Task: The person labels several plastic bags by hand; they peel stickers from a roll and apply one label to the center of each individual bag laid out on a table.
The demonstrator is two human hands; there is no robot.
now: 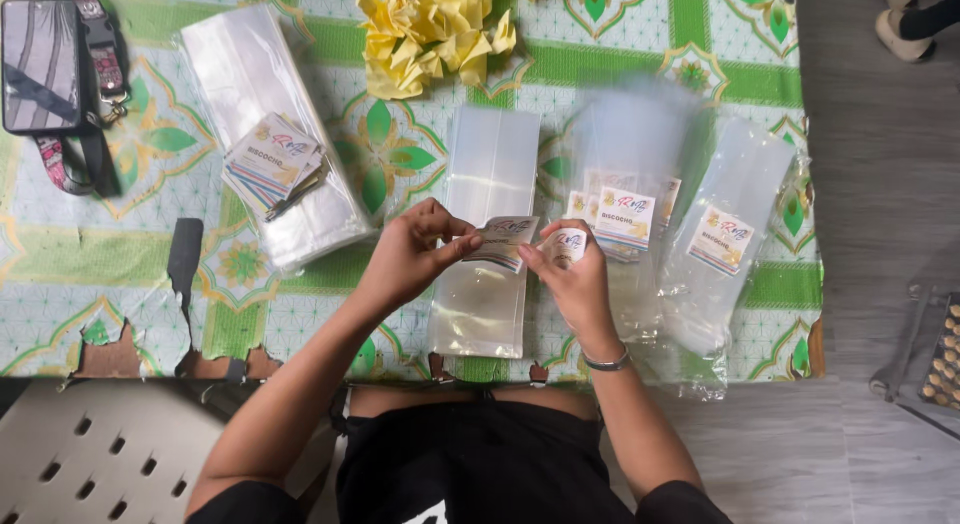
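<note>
The head camera is looking straight down at a table spread with a green and white patterned cloth (690, 19). At the centre of the view the left hand (415, 254) is pinching a small printed card (503, 242) between thumb and fingertips, its other fingers curling in close together. Just at three o'clock from it, the right hand (575, 284) is gripping a second small label (567, 245), thumb pressing it against the bent fingers; a thin bracelet (606, 363) is circling that wrist. The two hands are hovering close together, nearly touching, over a clear plastic bag (482, 234) that is lying flat on the cloth and running from twelve to six o'clock beneath them.

At three o'clock from the hands, a loose pile of clear bags (690, 224) is lying with more printed cards (625, 219) resting on top. At ten o'clock, another stack of clear bags (265, 134) is lying at a slant with a bundle of cards (272, 162) on it. At twelve o'clock, a heap of yellow folded paper (430, 29) is sitting near the far edge. At the far ten o'clock corner, a dark pouch with a patterned strap (45, 69) is resting on the cloth. The near edge of the cloth is showing torn patches (110, 356) at eight o'clock.
</note>
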